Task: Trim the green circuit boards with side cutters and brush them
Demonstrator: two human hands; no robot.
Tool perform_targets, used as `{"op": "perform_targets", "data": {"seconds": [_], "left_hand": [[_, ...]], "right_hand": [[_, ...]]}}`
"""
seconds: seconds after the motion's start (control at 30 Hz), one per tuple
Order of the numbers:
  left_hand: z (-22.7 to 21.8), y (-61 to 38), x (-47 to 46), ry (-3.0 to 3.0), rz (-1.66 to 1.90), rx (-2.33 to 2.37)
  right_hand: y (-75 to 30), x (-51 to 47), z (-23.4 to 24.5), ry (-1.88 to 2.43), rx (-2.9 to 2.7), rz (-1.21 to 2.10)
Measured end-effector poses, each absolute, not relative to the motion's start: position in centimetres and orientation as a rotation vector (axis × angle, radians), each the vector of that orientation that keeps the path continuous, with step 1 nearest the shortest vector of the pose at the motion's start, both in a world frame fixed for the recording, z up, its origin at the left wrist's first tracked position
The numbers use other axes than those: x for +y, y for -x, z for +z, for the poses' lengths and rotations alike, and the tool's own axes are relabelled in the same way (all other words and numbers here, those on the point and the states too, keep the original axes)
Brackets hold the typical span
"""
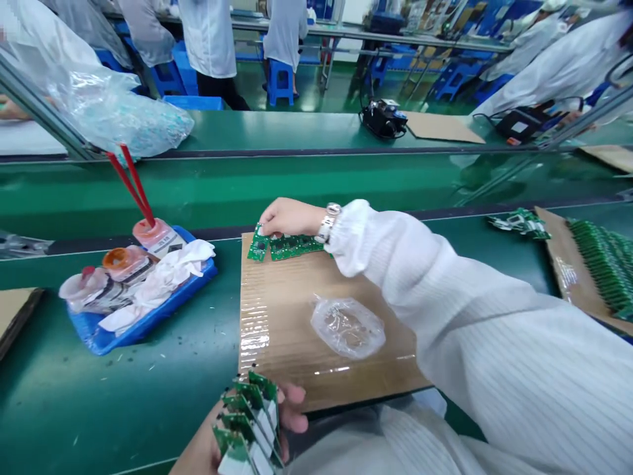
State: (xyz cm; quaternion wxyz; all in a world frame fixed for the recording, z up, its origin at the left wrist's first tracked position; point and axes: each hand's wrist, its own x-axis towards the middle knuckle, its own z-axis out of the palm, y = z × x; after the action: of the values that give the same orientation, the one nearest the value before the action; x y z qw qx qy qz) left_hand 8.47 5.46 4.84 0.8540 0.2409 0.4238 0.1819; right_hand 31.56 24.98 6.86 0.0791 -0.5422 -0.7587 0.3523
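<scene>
Several small green circuit boards (250, 422) with white parts are fanned out in my left hand (291, 406), low in the view by the near edge of the cardboard sheet (281, 310). My right hand (289, 216) reaches to the sheet's far left corner, its fingers closed on one circuit board (258, 244). Beside that board, more green boards (294, 247) lie in a row along the far edge, partly hidden under my wrist. A crumpled clear plastic bag (347, 326) rests on the middle of the sheet.
To the left stands a blue tray (143, 323) with bottles, white cloth (168, 277) and two upright red sticks (133, 185). At right, many boards (606, 264) stand packed on cardboard. A black device (384, 120) sits across the line, where people in white coats work.
</scene>
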Motion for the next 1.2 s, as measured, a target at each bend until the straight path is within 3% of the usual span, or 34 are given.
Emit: {"op": "perform_targets", "data": {"seconds": [0.23, 0.57, 0.8, 0.93, 1.2], "left_hand": [[2.6, -8.5, 6.9, -0.262, 0.286, 0.950], [2.1, -6.2, 5.5, -0.658, 0.437, 0.795], [3.3, -7.9, 7.3, -0.913, 0.389, 0.631], [4.2, -8.6, 7.1, -1.059, 0.357, 0.703], [1.3, -9.2, 4.6, -0.657, 0.487, 0.634]], "right_hand": [[-28.0, 28.0, 6.5, 1.866, -2.601, 1.005], [-29.3, 26.3, 6.8, 1.878, -2.578, 0.705], [-30.9, 15.3, 10.0, 0.866, -2.446, 1.567], [-30.9, 11.8, 9.7, 0.814, -2.280, 1.586], [-31.6, 10.4, 7.4, 0.813, -2.064, 1.439]]}}
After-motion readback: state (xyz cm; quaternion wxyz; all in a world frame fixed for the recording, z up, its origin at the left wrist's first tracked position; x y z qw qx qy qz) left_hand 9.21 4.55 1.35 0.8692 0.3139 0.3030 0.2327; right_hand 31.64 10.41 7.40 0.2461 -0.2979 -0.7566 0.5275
